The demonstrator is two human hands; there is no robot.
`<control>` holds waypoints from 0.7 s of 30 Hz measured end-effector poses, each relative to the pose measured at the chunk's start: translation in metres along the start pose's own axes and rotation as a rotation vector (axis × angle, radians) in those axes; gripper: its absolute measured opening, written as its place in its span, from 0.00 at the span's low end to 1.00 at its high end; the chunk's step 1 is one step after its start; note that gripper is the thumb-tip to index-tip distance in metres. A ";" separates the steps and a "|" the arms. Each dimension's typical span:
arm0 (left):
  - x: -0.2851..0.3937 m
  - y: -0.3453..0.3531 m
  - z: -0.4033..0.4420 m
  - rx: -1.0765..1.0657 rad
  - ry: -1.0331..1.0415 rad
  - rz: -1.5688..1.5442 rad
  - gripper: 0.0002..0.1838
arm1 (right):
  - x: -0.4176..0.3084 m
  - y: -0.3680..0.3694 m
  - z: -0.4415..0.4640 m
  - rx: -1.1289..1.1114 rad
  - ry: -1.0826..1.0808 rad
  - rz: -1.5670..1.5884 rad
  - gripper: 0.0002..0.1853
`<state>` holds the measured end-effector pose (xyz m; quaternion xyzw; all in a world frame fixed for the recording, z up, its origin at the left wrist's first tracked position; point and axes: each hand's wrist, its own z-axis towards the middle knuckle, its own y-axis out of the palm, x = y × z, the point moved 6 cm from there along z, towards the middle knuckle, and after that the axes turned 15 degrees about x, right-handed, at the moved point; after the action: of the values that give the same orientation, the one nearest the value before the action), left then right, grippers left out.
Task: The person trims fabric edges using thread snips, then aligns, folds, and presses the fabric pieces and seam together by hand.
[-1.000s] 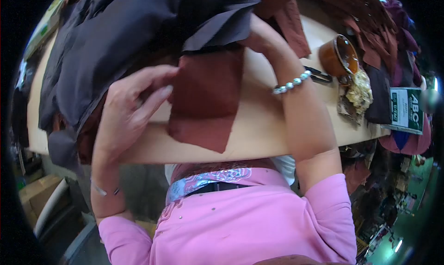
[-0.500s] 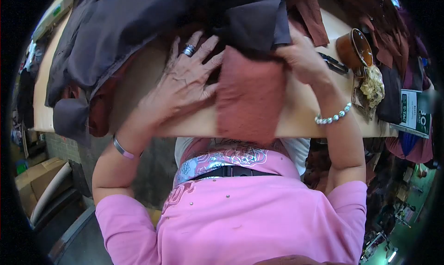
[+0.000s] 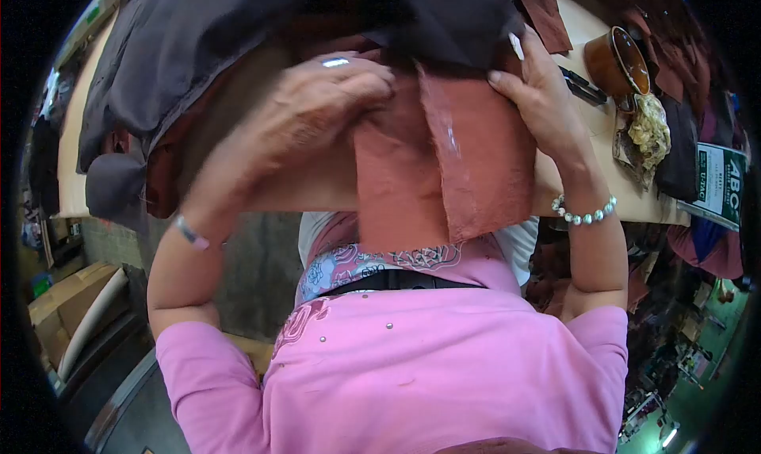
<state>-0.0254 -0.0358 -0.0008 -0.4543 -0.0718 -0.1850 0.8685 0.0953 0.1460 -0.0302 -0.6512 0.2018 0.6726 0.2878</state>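
Observation:
Two overlapping reddish-brown leather pieces hang over the table's front edge. My right hand (image 3: pixel 543 97) grips the upper right corner of the right-hand leather piece (image 3: pixel 483 157), thumb on top and fingers behind. A pale streak runs near that piece's left edge. My left hand (image 3: pixel 337 97), blurred, has its fingers curled at the top of the left-hand leather piece (image 3: pixel 396 192); its fingertips are partly hidden. Dark leather (image 3: pixel 452 26) lies just above both hands.
A large dark leather heap (image 3: pixel 190 65) covers the table's left and back. On the right are a brown pot (image 3: pixel 614 61), black pens (image 3: pixel 583 87), a crumpled yellowish lump (image 3: pixel 646 133) and a green-white ABC package (image 3: pixel 720 184). The table's front edge (image 3: pixel 293 204) is close to my waist.
My left hand has gone from spread flat to curled on the leather. My right hand has moved slightly right and up, and a second reddish-brown piece now shows beside the first.

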 end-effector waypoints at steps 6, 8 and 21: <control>0.017 -0.020 0.024 -0.211 -0.049 0.045 0.10 | -0.030 0.027 -0.028 0.013 -0.283 -0.761 0.24; 0.034 -0.005 0.036 -0.192 -0.039 -0.083 0.15 | -0.030 0.030 -0.032 0.061 -0.433 -0.896 0.26; -0.019 -0.013 0.042 0.376 0.004 0.400 0.20 | -0.031 0.033 -0.036 0.106 -0.544 -0.837 0.33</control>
<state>-0.0457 -0.0037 0.0276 -0.2898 -0.0122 0.0057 0.9570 0.1008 0.0935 -0.0059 -0.4618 -0.1249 0.6339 0.6078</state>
